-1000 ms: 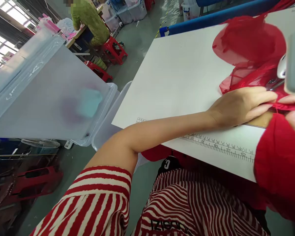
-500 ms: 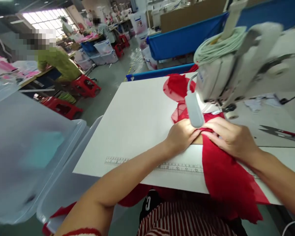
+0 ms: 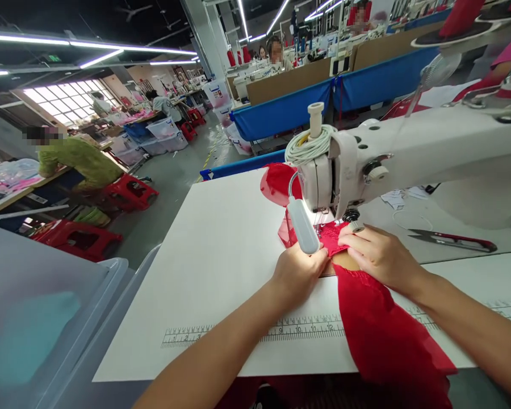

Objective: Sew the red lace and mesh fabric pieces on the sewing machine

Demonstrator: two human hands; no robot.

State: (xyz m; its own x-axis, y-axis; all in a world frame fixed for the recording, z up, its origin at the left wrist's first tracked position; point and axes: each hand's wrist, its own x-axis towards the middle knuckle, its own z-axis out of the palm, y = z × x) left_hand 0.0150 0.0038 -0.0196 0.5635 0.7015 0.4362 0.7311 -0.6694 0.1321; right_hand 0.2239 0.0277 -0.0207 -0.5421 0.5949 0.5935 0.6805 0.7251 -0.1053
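Note:
Red fabric [image 3: 378, 318] runs under the needle area of a white sewing machine [image 3: 413, 150] and hangs over the table's front edge. Close to the needle, my left hand [image 3: 297, 271] grips the fabric's left edge with its fingers together, their tips partly hidden by a small lamp [image 3: 303, 226]. My right hand [image 3: 378, 253] has its fingers bent onto the fabric just right of the presser foot, its thumb side tucked underneath. Behind the lamp, more of the fabric, sheer in places, spreads on the far side of the machine head.
Thread snips [image 3: 453, 240] lie right of my right hand. A printed ruler [image 3: 298, 328] crosses the white tabletop [image 3: 213, 244]. Translucent bins [image 3: 46, 318] stand at the left. Red stools [image 3: 130, 192] and a person in a green top [image 3: 74, 162] are farther back.
The view has tilted up, showing more of the machine and room. My right hand has shifted its fingers on the fabric, which looks flatter and more spread near the needle.

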